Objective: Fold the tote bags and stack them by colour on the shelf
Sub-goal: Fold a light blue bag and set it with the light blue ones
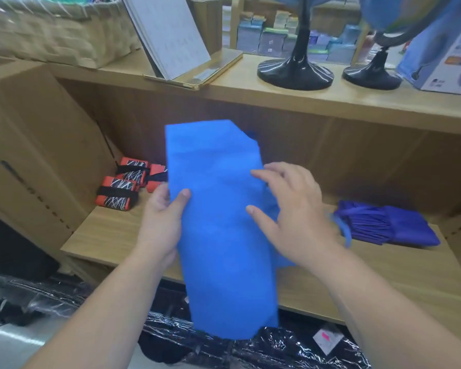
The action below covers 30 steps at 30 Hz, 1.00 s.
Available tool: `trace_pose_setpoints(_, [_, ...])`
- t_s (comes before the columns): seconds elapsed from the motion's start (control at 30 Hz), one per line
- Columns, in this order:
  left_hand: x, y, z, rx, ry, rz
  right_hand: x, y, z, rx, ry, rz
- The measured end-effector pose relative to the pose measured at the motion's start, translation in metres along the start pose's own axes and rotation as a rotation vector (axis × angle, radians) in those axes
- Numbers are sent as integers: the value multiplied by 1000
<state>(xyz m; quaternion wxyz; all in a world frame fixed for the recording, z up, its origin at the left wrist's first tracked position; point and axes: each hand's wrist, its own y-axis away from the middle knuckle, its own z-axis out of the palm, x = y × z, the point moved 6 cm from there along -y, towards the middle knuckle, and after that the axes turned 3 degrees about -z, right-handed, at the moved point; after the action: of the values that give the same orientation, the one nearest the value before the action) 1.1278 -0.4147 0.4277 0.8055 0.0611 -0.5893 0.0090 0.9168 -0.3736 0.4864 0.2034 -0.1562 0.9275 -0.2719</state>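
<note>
holding blue tote (218, 222), purple totes (383, 225) on shelf (383, 283)

A tote bag (218, 222) is held upright in front of the lower shelf (383, 278), gripped at its left edge by the left hand (160, 222), with the right hand (290, 209) rested on its right side. On the lower shelf, strapped rolls (117, 195) are clustered at the left, and a pile of folded bags (389, 225) is laid at the right, well apart from them. A large box (37, 155) is stood left of the shelf. On the upper shelf (277, 99), a basket (51, 35), a sheet stand (171, 35), two pedestal bases (296, 70) and a carton (447, 57) are lined up from left to right. Wrapped goods (224, 344) are stowed beneath the lower shelf.
</note>
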Motion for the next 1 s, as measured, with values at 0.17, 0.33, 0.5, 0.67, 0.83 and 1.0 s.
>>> trace_pose_setpoints(0.17, [-33,1,-24,369,203,-37,-16,32,38,-170,21,-56])
trace_pose_setpoints(0.33, [-83,13,-38,604,302,-164,7,74,89,-453,121,11])
trace_pose_setpoints(0.5, [-113,26,-57,573,107,-278,40,135,130,-711,24,125])
trace_pose_setpoints(0.67, [-80,33,-107,574,-515,-28,63,145,128,-729,52,-7])
trace_pose_setpoints(0.83, [-51,28,-92,198,-1448,477,95,135,118,-749,32,-94])
trace_pose_setpoints(1.0, [-92,19,-92,-388,-1564,377,105,132,88,-470,71,-38])
